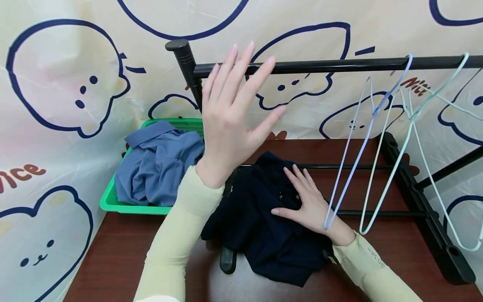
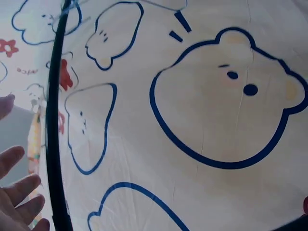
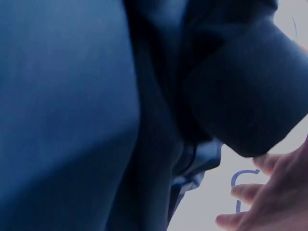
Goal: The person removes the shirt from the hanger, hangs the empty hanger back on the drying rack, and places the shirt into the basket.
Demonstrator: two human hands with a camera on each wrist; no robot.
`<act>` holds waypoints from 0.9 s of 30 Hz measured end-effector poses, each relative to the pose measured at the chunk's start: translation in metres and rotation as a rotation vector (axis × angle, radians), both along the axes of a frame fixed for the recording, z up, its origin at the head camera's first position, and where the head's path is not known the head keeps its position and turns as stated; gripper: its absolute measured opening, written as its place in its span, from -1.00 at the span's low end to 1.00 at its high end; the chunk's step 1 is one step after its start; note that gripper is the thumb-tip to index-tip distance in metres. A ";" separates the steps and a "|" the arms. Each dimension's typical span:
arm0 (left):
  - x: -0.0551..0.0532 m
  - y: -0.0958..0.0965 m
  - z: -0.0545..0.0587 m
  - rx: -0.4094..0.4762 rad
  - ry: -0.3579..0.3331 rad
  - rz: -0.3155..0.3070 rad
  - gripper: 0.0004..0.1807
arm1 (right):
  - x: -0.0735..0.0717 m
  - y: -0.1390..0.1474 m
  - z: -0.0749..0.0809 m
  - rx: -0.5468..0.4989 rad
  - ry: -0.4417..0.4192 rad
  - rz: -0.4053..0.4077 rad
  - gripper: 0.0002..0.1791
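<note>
My left hand (image 1: 228, 113) is raised with fingers spread, overlapping the left end of the black rail in the head view, and nothing is in it. Part of this hand (image 2: 19, 197) also shows at the left edge of the left wrist view. A crumpled navy garment (image 1: 260, 209) with small buttons lies low in front of me. Upon its right side rests my right hand (image 1: 313, 205), fingers extended and thumb apart. In the right wrist view, dark blue cloth (image 3: 72, 96) fills much of the picture, with the right hand's fingers (image 3: 248, 192) at lower right.
A green basket (image 1: 132, 209) holding a blue garment (image 1: 158, 163) stands at left on the brown table (image 1: 113, 251). The black rack's rail (image 1: 320, 67) crosses the back, with a lavender hanger (image 1: 364, 147) and a mint hanger (image 1: 392, 176) on it. A cartoon-print sheet (image 1: 158, 16) hangs behind.
</note>
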State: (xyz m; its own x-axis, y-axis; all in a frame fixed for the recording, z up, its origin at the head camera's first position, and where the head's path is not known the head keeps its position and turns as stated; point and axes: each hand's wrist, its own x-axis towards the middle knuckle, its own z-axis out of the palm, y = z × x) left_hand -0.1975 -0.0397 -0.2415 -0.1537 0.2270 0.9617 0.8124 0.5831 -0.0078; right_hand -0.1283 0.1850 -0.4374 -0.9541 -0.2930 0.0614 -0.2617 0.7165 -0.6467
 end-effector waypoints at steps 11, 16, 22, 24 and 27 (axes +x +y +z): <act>0.048 -0.019 -0.080 -0.253 -0.370 -0.100 0.00 | -0.017 0.027 -0.011 0.025 -0.034 -0.096 0.22; 0.069 -0.025 -0.118 -0.514 -0.622 -0.033 0.15 | -0.027 0.039 -0.013 0.037 -0.033 -0.146 0.24; 0.087 -0.028 -0.150 -0.689 -0.797 -0.027 0.15 | -0.036 0.056 -0.009 0.028 -0.001 -0.196 0.23; 0.088 -0.029 -0.158 -0.716 -0.819 -0.017 0.15 | -0.038 0.061 -0.006 0.032 0.022 -0.211 0.22; 0.086 -0.031 -0.168 -0.753 -0.842 0.005 0.13 | -0.037 0.066 0.001 0.041 0.075 -0.217 0.20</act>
